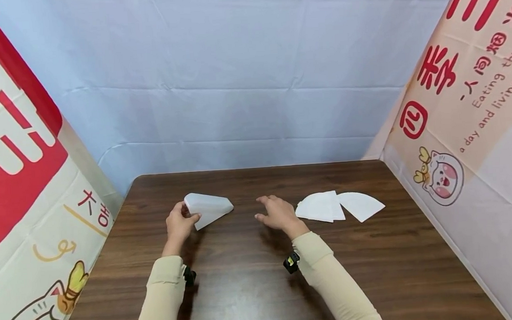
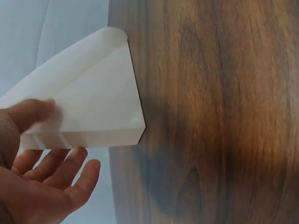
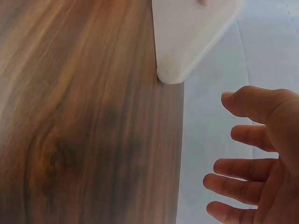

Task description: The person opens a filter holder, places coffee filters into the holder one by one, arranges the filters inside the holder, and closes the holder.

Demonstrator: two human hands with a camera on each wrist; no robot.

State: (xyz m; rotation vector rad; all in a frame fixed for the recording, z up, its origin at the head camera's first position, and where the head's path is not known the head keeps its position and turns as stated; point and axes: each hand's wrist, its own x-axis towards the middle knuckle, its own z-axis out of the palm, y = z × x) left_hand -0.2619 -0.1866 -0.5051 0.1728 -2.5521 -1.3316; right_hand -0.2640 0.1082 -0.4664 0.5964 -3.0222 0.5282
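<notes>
A white folded paper filter (image 1: 210, 208) is at the left of the table, its narrow rounded end pointing right. The left hand (image 1: 180, 223) pinches its wide end, and in the left wrist view the thumb of the left hand (image 2: 42, 182) lies on the upper face of the paper (image 2: 98, 93), with the other fingers below its edge. The right hand (image 1: 278, 212) is apart from the paper, its fingers spread and holding nothing. In the right wrist view the right hand (image 3: 257, 163) has bent, separated fingers beside the paper's rounded end (image 3: 175, 70).
Several white fan-shaped papers lie right of the right hand: an overlapping group (image 1: 318, 207) and another one (image 1: 362, 205) next to it. The brown wooden table (image 1: 246, 288) ends at a pale cloth backdrop (image 1: 242, 82), with printed cloths at both sides.
</notes>
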